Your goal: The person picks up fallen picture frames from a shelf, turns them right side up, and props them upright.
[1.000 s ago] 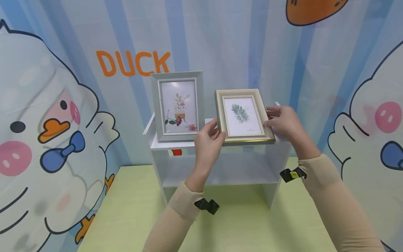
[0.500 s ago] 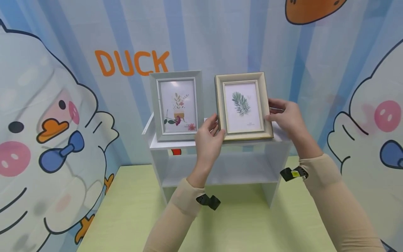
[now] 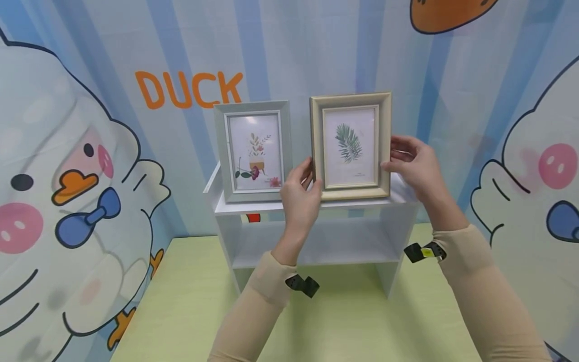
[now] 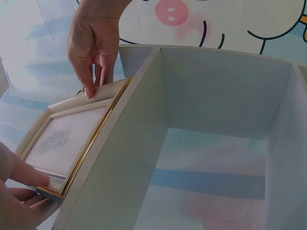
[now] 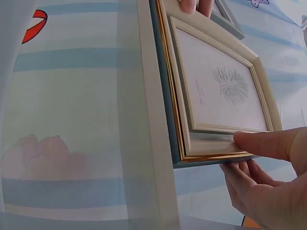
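A cream picture frame with gold edging (image 3: 351, 190) stands nearly upright on the right part of the white shelf unit's top (image 3: 253, 207). It holds a print of a green leaf. My left hand (image 3: 300, 203) grips the frame's lower left side, thumb in front and fingers around the edge. On its right side my right hand (image 3: 418, 168) pinches the border, the thumb on the front face. In the right wrist view that thumb (image 5: 264, 142) presses the cream border, with the fingers behind. A grey picture frame (image 3: 221, 151) with a potted-plant print stands to the left.
Below the top, the white unit has a middle shelf (image 3: 316, 244). It stands on a pale yellow-green table (image 3: 344, 327). Behind hangs a blue striped curtain (image 3: 334, 45) with cartoon ducks and orange lettering.
The cream frame has tilted up from leaning back to nearly upright, its top edge rising. My right hand has risen slightly with it; my left hand has stayed almost in place.
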Tool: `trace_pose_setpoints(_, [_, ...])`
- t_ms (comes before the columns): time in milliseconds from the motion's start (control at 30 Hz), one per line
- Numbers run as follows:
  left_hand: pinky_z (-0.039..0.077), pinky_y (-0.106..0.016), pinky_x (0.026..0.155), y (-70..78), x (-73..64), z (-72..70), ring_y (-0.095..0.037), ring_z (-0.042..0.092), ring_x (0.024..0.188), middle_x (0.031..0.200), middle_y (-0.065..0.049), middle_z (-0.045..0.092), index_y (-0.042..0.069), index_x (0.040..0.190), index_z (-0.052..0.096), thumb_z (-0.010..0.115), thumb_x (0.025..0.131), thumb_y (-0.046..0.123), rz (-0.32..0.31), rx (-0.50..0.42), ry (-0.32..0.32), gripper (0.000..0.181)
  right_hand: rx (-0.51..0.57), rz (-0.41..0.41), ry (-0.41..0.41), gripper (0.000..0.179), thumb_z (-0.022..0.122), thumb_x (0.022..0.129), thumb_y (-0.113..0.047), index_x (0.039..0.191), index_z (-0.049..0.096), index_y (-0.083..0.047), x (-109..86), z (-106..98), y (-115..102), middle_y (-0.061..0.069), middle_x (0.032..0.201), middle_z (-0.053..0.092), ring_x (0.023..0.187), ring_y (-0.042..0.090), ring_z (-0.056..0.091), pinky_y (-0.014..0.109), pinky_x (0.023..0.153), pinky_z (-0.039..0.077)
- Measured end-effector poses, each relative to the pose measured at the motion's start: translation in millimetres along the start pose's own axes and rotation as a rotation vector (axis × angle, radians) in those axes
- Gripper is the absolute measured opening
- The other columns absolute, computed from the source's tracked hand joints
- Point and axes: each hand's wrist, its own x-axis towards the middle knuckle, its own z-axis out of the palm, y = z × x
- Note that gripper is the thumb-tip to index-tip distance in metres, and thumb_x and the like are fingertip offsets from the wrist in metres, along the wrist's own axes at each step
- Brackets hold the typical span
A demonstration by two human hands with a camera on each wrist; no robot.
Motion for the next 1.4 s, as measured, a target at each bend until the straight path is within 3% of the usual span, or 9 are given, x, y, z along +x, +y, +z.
trace_pose_setpoints(267, [0.049, -0.019, 0.092, -0.4, 3.3, 0.2, -0.023, 0.062, 0.113, 0.121, -0.019, 0.060, -0.003, 0.127, 0.056, 0.062, 0.086, -0.007, 0.062, 0.062, 0.007, 0.042, 0.041, -0.027, 0.009, 0.063, 0.066, 0.084, 0.002, 0.141, 0.040, -0.007, -1.2, 0.3, 1.7, 0.012, 0.136, 0.048, 0.122, 0.019, 0.051, 0.022, 0.098, 0.047])
trace_pose_setpoints(600, [0.052, -0.023, 0.090, 2.3, 6.4, -2.7, -0.024, 0.064, 0.108, 0.119, -0.018, 0.062, -0.001, 0.126, 0.058, 0.063, 0.086, -0.004, 0.090, 0.104, -0.003, 0.040, 0.106, -0.086, 0.026, 0.059, 0.065, 0.083, 0.007, 0.136, 0.041, -0.005, -5.7, 1.8, 4.5, 0.002, 0.126, 0.049, 0.119, 0.015, 0.051, 0.017, 0.093, 0.048])
trace_pose_setpoints(1000, [0.053, -0.021, 0.087, -2.2, 5.0, -8.2, -0.025, 0.065, 0.104, 0.113, -0.018, 0.065, -0.003, 0.121, 0.060, 0.064, 0.086, -0.002, 0.098, 0.077, -0.049, 0.035, 0.100, -0.107, 0.012, 0.053, 0.064, 0.085, 0.005, 0.132, 0.042, -0.007, -11.1, 0.2, 7.0, -0.004, 0.120, 0.049, 0.116, 0.013, 0.052, 0.017, 0.092, 0.049])
trace_pose_setpoints(1400, [0.054, -0.022, 0.085, -4.0, 6.7, -12.6, -0.023, 0.066, 0.101, 0.109, -0.016, 0.066, -0.002, 0.118, 0.061, 0.067, 0.085, -0.001, 0.082, 0.077, -0.073, 0.033, 0.067, -0.106, 0.002, 0.056, 0.066, 0.085, 0.000, 0.135, 0.041, -0.007, -13.3, -3.7, 3.5, 0.001, 0.125, 0.050, 0.116, 0.012, 0.053, 0.016, 0.091, 0.049])
